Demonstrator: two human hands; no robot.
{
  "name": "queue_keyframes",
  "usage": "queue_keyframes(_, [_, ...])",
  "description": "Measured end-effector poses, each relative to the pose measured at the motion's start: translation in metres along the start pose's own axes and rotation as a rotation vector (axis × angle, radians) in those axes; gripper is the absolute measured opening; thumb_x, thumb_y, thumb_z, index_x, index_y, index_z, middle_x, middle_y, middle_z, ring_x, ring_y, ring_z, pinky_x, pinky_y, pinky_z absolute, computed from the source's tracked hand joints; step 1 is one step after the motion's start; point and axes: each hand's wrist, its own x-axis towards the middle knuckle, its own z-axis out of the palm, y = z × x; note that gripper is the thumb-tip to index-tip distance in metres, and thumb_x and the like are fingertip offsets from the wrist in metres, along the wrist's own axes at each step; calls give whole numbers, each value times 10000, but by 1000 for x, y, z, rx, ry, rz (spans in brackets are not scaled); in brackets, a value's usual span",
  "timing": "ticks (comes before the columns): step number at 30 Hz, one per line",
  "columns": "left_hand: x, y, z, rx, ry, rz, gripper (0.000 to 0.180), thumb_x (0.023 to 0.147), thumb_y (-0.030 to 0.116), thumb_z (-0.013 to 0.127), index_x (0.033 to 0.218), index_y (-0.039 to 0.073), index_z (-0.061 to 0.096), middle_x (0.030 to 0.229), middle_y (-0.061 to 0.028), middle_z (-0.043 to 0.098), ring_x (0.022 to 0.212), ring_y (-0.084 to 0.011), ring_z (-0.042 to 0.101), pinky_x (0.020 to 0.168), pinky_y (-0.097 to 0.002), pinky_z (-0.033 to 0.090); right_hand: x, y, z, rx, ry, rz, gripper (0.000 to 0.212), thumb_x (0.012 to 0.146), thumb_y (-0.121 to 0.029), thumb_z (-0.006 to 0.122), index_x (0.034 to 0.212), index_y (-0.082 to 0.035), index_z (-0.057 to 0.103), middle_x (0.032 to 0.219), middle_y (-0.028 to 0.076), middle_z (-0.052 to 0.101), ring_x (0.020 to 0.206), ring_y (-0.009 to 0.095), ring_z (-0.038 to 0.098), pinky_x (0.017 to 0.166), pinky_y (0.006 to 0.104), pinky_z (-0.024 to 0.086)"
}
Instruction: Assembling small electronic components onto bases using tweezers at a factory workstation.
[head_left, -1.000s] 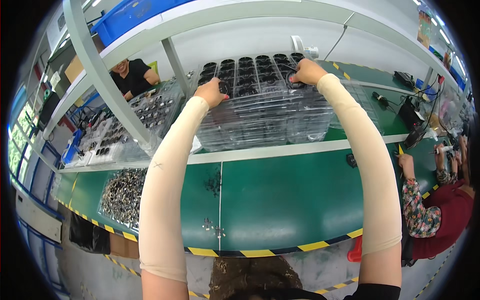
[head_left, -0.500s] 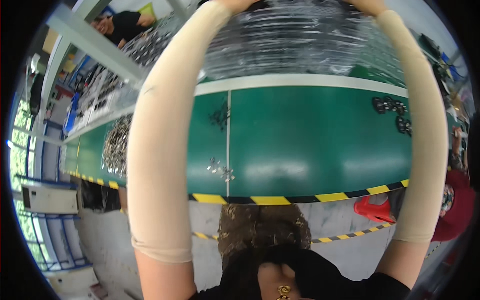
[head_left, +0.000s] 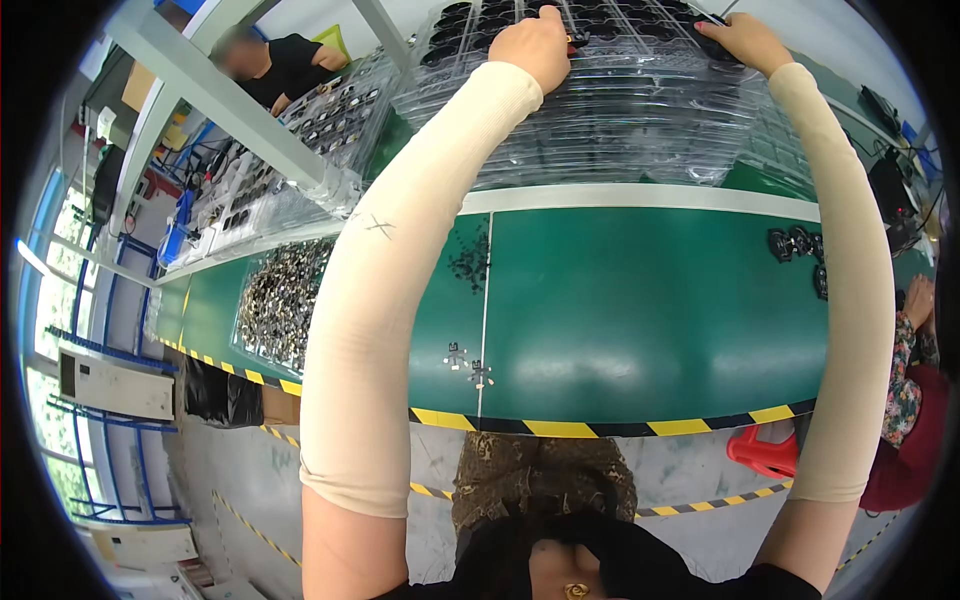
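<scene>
A tall stack of clear plastic trays [head_left: 610, 120] stands at the far side of the bench, with black parts in the pockets of the top tray. My left hand [head_left: 533, 48] is over the left middle of the top tray, fingers curled and pressed together. What it grips is mostly hidden; a bit of black shows beside the thumb. At the tray's right end my right hand [head_left: 752, 42] is closed around a rounded black part [head_left: 714, 40]. Both forearms wear cream sleeves.
On the green bench [head_left: 640, 300] lie small metal pieces [head_left: 468, 365], tiny dark bits [head_left: 470, 260] and black parts [head_left: 795, 243] at right. A bag of metal pieces [head_left: 285, 305] sits left, near a grey post [head_left: 225, 95]. Co-workers sit far left and right; a red stool [head_left: 762, 452] stands below.
The view has shifted so the tray stack and both hands show more fully. My left hand now sits further right over the top tray. A black part now shows in my right hand.
</scene>
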Motion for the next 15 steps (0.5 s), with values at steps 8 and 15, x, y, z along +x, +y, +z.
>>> queue_keyframes(8, [0, 11, -18, -39, -77, -92, 421, 838, 334, 662, 1098, 19, 560, 974, -217, 682, 924, -364, 667, 826, -453, 504, -4, -1, 0, 8, -27, 62, 788, 786, -662, 594, 1003, 94, 655, 962, 246, 678, 922, 360, 657, 836, 402, 481])
queue_keyframes(15, [-12, 19, -21, -170, -6, -63, 325, 856, 285, 672, 1035, 51, 535, 895, -215, 673, 884, -423, 628, 775, -462, 489, -28, -19, -10, 95, 50, 5, 769, 720, -708, 641, 889, 42, 671, 809, 202, 671, 797, 324, 662, 767, 395, 488])
